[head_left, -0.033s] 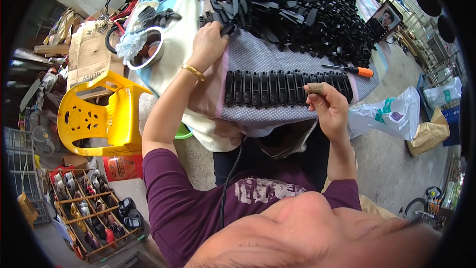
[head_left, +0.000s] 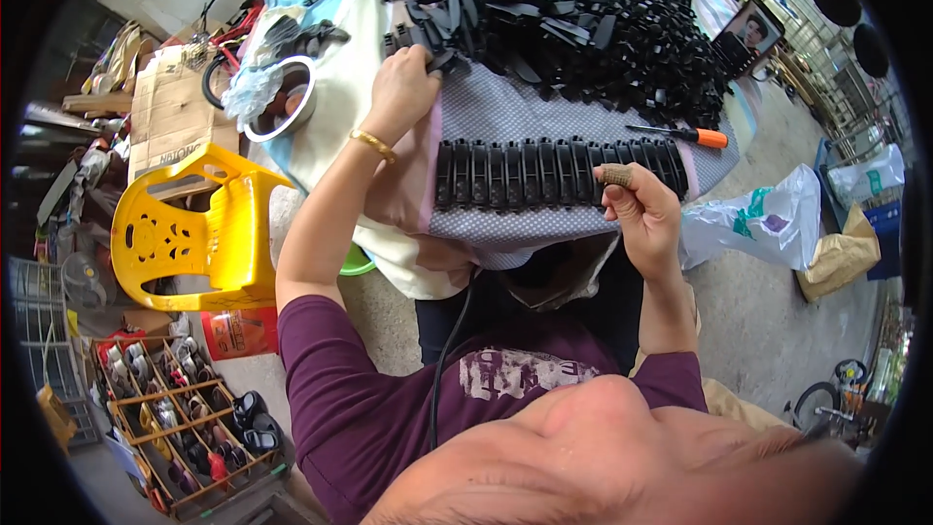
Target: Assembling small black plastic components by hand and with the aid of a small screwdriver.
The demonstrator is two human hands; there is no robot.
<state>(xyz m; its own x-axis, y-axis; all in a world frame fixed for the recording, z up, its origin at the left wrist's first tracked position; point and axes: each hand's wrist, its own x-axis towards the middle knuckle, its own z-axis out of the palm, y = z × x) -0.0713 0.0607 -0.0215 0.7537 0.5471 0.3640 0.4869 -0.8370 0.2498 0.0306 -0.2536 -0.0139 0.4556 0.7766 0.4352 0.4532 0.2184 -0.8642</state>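
Observation:
My left hand (head_left: 403, 89), with a gold bangle (head_left: 373, 144) on its wrist, reaches to the left edge of a big heap of loose black plastic pieces (head_left: 573, 15). Its fingers are curled down at a black plastic piece (head_left: 444, 60); the fingertips are partly hidden. My right hand (head_left: 646, 209) is raised over the right part of a row of long black plastic parts (head_left: 515, 173), standing side by side on the dotted cloth. Brown tape (head_left: 615, 175) wraps one of its fingers. Thumb and fingers are pressed together; whatever they hold is too small to make out.
An orange-handled screwdriver (head_left: 709, 138) lies right of the row. A phone (head_left: 750, 37) stands at the table's right edge, a white bowl (head_left: 309, 102) at the left. Beside the table are a yellow plastic chair (head_left: 209, 233), a white bag (head_left: 768, 219) and a shoe rack (head_left: 180, 418).
The whole view has shifted slightly, so the table sits a little further left. Both hands stay at nearly the same places on the table.

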